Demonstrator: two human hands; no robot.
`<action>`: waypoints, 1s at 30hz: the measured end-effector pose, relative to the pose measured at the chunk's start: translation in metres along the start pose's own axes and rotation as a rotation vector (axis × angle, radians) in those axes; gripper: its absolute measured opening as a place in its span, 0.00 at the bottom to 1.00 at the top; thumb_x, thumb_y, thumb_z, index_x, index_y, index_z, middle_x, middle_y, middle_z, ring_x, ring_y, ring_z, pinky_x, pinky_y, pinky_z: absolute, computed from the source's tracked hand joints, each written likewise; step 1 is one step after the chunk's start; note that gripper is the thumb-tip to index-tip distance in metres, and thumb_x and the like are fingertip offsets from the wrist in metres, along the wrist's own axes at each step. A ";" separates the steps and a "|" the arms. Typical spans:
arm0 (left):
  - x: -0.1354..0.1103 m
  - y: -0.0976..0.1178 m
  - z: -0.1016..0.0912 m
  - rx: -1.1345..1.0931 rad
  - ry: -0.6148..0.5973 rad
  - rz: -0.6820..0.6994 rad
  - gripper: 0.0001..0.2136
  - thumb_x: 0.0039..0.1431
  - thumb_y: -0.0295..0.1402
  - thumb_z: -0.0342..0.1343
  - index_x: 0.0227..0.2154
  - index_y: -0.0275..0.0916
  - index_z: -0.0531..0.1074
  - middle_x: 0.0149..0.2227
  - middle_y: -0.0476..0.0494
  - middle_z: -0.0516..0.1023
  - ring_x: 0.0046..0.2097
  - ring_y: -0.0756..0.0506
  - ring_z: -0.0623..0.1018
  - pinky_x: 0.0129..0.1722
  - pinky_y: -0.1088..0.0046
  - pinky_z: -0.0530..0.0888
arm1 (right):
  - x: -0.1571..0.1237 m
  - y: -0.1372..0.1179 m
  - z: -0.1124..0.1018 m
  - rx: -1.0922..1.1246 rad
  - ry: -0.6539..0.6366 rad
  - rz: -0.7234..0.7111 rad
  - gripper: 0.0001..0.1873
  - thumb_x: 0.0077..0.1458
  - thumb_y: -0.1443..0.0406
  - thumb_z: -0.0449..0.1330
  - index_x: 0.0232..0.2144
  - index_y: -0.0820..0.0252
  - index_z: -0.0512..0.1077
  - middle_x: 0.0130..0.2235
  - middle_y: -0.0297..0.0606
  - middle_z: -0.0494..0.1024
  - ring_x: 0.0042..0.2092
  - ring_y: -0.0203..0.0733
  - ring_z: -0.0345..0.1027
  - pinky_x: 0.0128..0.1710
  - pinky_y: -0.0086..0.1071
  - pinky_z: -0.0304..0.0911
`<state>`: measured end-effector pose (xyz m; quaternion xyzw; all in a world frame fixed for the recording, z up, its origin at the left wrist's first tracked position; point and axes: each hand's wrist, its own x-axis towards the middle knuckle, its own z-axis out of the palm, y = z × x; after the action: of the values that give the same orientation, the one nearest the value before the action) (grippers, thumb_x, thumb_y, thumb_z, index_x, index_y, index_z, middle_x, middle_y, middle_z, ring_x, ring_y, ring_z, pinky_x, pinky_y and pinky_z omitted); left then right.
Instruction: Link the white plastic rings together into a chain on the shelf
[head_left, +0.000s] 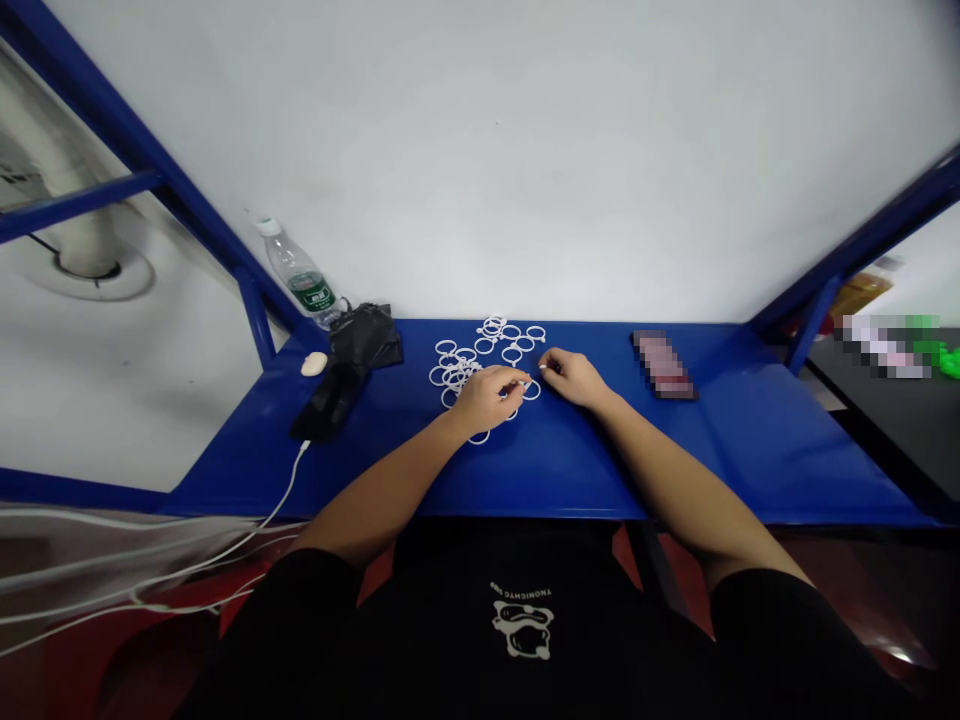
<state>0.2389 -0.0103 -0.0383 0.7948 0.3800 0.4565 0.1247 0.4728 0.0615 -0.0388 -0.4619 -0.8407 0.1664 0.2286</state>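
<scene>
My left hand [487, 398] curled over white rings [454, 378], fingertips at 1 ring [538, 394]; can't tell if pinched. My right hand [573, 378]: fingers bent, grip unclear. Rings overlap on blue table [585, 470]: hasty pull could drag neighbours.

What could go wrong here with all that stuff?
The left hand is over some white rings, so it might knock or tangle them. The white cable hangs off the blue table; a snag could tug the black object it runs to.
</scene>
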 end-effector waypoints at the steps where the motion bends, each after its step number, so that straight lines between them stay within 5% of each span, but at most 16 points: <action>1: 0.000 0.000 -0.001 0.002 -0.001 0.019 0.07 0.67 0.30 0.59 0.42 0.41 0.82 0.35 0.46 0.84 0.36 0.46 0.82 0.41 0.65 0.80 | 0.000 0.000 0.000 0.049 0.025 0.019 0.09 0.64 0.65 0.57 0.43 0.57 0.77 0.39 0.38 0.84 0.36 0.43 0.75 0.39 0.33 0.68; 12: 0.003 0.001 -0.003 0.054 -0.060 0.070 0.11 0.60 0.23 0.55 0.36 0.42 0.82 0.35 0.46 0.86 0.38 0.45 0.83 0.42 0.64 0.80 | -0.001 0.000 0.002 0.121 0.014 -0.050 0.15 0.62 0.66 0.55 0.44 0.58 0.81 0.38 0.37 0.86 0.36 0.43 0.78 0.40 0.33 0.69; 25: 0.004 -0.001 -0.003 0.076 -0.019 0.018 0.10 0.52 0.21 0.56 0.28 0.41 0.80 0.31 0.47 0.85 0.34 0.45 0.82 0.38 0.65 0.79 | 0.000 -0.008 -0.008 0.135 0.055 -0.031 0.16 0.58 0.67 0.50 0.25 0.56 0.76 0.31 0.38 0.83 0.35 0.45 0.76 0.39 0.34 0.68; 30: 0.005 -0.003 -0.002 0.055 -0.020 0.029 0.13 0.53 0.19 0.53 0.27 0.41 0.79 0.31 0.47 0.84 0.35 0.45 0.82 0.40 0.65 0.79 | -0.003 -0.010 -0.007 0.146 0.091 -0.093 0.14 0.58 0.68 0.49 0.30 0.56 0.76 0.33 0.39 0.83 0.36 0.46 0.77 0.42 0.36 0.69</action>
<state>0.2369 -0.0050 -0.0360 0.8078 0.3797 0.4397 0.1000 0.4713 0.0541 -0.0294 -0.4117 -0.8354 0.1954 0.3073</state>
